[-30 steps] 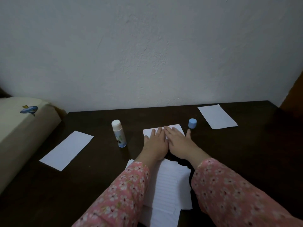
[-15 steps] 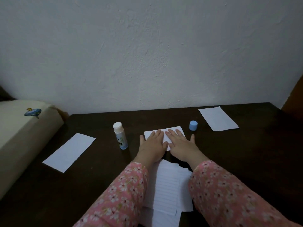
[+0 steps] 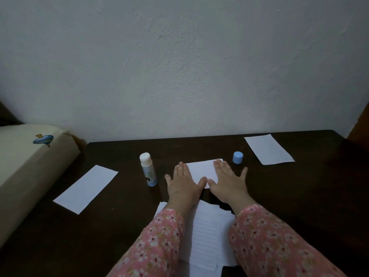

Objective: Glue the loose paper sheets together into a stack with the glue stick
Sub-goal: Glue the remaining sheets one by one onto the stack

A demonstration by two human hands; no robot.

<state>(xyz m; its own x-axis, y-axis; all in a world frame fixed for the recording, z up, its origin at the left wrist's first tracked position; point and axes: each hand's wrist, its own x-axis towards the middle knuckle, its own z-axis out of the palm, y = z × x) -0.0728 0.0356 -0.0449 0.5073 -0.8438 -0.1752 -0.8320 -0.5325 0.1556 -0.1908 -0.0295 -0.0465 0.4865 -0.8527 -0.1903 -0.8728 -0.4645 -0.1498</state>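
Note:
A small white paper stack [image 3: 201, 169] lies on the dark table [image 3: 299, 196]. My left hand [image 3: 184, 183] presses flat on its left side and my right hand [image 3: 227, 179] presses flat on its right side, fingers straight and spread. The glue stick [image 3: 148, 169] stands upright, uncapped, just left of my left hand. Its blue cap [image 3: 237, 157] sits right of the stack. One loose sheet [image 3: 86, 188] lies at the left and another loose sheet [image 3: 268, 148] at the back right. A pile of lined sheets [image 3: 205, 236] lies between my forearms.
A beige cushion [image 3: 26, 166] with a small blue print borders the table's left side. A pale wall [image 3: 179, 66] rises right behind the table's far edge. A brown wooden surface [image 3: 361, 124] shows at the far right.
My two hands have slid apart over the small stack, from side by side at its middle to its left and right sides, uncovering the middle of the paper.

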